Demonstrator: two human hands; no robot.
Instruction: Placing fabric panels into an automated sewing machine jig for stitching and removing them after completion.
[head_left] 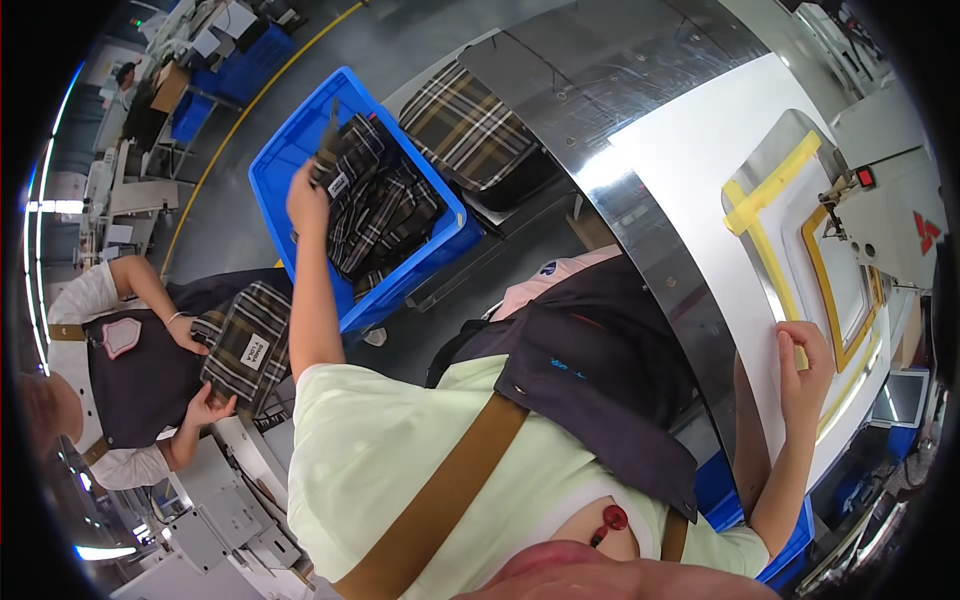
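Observation:
My left hand [308, 203] is raised over a blue plastic bin [262, 185] on my left. Its fingers are closed on the edge of a dark plaid fabric piece [327, 152]. Below it, a heap of plaid fabric pieces [385, 215] with white labels fills much of the bin. My right hand [805, 372] is at the white worktable [668, 150], beside a clear template with yellow tape [775, 188]. Its fingers are curled together near a bit of yellow; what they hold, if anything, is hidden. A yellow-edged frame [822, 300] lies just beyond, under a sewing machine head [880, 215].
A co-worker's hands [207, 408] hold a labelled plaid piece [250, 345] on the left. More plaid fabric [470, 125] is stacked beyond the bin. A dark metal table edge [640, 240] curves between me and the white surface. A small screen [898, 398] stands at far right.

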